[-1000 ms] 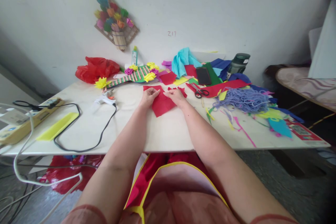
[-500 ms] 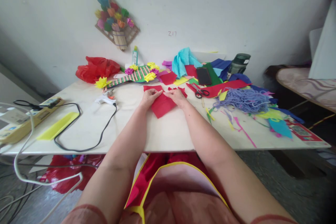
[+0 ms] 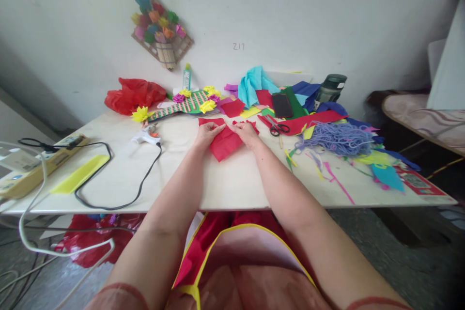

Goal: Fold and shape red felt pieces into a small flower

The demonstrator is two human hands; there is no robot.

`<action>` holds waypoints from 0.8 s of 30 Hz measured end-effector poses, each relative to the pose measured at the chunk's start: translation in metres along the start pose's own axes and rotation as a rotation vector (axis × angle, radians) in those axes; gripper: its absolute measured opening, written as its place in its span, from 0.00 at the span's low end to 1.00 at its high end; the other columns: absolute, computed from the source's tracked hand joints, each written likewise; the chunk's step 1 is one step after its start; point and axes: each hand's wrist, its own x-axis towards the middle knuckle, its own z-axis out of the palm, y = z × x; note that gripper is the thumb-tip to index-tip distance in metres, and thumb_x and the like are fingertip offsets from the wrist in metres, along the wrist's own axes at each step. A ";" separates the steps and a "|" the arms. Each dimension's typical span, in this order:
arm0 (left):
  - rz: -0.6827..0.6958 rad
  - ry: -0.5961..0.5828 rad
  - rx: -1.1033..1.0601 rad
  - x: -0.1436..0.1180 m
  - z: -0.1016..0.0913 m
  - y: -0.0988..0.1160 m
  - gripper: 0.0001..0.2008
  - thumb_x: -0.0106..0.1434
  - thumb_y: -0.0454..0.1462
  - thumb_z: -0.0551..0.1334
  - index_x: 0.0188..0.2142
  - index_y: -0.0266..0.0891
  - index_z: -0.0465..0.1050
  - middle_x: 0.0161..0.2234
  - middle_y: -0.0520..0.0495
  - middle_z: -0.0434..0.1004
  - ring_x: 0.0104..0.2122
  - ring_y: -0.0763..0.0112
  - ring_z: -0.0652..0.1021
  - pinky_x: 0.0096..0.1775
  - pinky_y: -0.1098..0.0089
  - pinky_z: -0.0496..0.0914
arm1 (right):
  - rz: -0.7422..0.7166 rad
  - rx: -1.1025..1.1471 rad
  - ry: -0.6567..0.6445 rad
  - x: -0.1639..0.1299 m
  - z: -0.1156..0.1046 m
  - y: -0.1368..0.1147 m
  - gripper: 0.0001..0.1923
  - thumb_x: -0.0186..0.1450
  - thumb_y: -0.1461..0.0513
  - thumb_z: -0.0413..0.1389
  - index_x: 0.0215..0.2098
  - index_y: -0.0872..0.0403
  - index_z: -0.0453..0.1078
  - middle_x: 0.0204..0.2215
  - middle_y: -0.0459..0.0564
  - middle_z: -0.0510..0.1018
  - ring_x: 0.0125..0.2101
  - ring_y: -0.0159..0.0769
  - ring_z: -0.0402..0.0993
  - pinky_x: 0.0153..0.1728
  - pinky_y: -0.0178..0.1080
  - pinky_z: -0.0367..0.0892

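Observation:
A red sheet of paper (image 3: 225,144) lies on the white table (image 3: 232,181), straight ahead of me. My left hand (image 3: 208,133) presses on its upper left part with the fingers pinching its top edge. My right hand (image 3: 247,133) holds the upper right part the same way. The fingertips of both hands nearly meet over the paper's top. More red pieces (image 3: 212,121) lie just beyond my hands.
Scissors (image 3: 276,128), a black phone (image 3: 282,105), purple yarn (image 3: 336,138), a green bottle (image 3: 329,88) and heaped coloured paper are to the right. A glue gun (image 3: 146,139) with black cord, a yellow strip (image 3: 80,180) and a power strip (image 3: 39,167) lie left. A glue bottle (image 3: 186,77) stands by the wall.
My hands have drawn slightly closer together on the red paper, and its lower edge has shifted up a little. Nothing else has moved.

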 end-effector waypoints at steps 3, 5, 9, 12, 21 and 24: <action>0.003 0.079 -0.022 0.002 0.000 -0.001 0.20 0.44 0.50 0.68 0.21 0.36 0.66 0.18 0.53 0.68 0.18 0.77 0.68 0.20 0.75 0.60 | 0.016 0.154 0.042 0.001 -0.001 0.001 0.21 0.51 0.45 0.58 0.24 0.55 0.70 0.22 0.45 0.73 0.25 0.32 0.69 0.28 0.35 0.64; 0.011 0.139 -0.038 0.003 0.000 0.000 0.20 0.45 0.50 0.67 0.21 0.36 0.65 0.17 0.53 0.67 0.18 0.78 0.67 0.20 0.76 0.59 | 0.068 0.221 0.041 0.002 -0.002 0.001 0.21 0.51 0.44 0.58 0.25 0.54 0.69 0.22 0.46 0.74 0.23 0.33 0.70 0.26 0.36 0.66; 0.040 0.256 -0.095 0.005 0.001 0.003 0.19 0.46 0.49 0.67 0.20 0.36 0.64 0.17 0.54 0.65 0.18 0.79 0.65 0.20 0.76 0.59 | 0.165 0.273 -0.015 0.001 0.001 0.000 0.21 0.52 0.45 0.58 0.26 0.54 0.68 0.19 0.47 0.74 0.17 0.32 0.68 0.20 0.36 0.64; 0.051 0.288 -0.135 0.007 0.002 0.003 0.20 0.46 0.50 0.66 0.21 0.37 0.64 0.18 0.54 0.65 0.19 0.79 0.66 0.22 0.76 0.60 | 0.178 0.264 -0.067 -0.001 0.005 -0.001 0.18 0.52 0.49 0.60 0.27 0.55 0.69 0.20 0.47 0.75 0.18 0.32 0.69 0.20 0.35 0.64; 0.019 0.240 -0.062 0.004 -0.001 0.004 0.22 0.47 0.53 0.65 0.20 0.37 0.63 0.16 0.55 0.62 0.16 0.80 0.62 0.18 0.76 0.55 | 0.156 0.256 0.010 0.002 0.006 0.002 0.12 0.51 0.56 0.62 0.24 0.56 0.68 0.16 0.44 0.72 0.18 0.32 0.68 0.25 0.37 0.67; 0.051 0.236 -0.009 0.005 -0.003 0.003 0.21 0.48 0.53 0.64 0.21 0.36 0.67 0.17 0.54 0.63 0.17 0.79 0.63 0.19 0.76 0.55 | 0.158 0.275 -0.009 0.001 0.005 0.000 0.10 0.51 0.59 0.62 0.26 0.56 0.69 0.17 0.45 0.74 0.19 0.32 0.69 0.25 0.36 0.67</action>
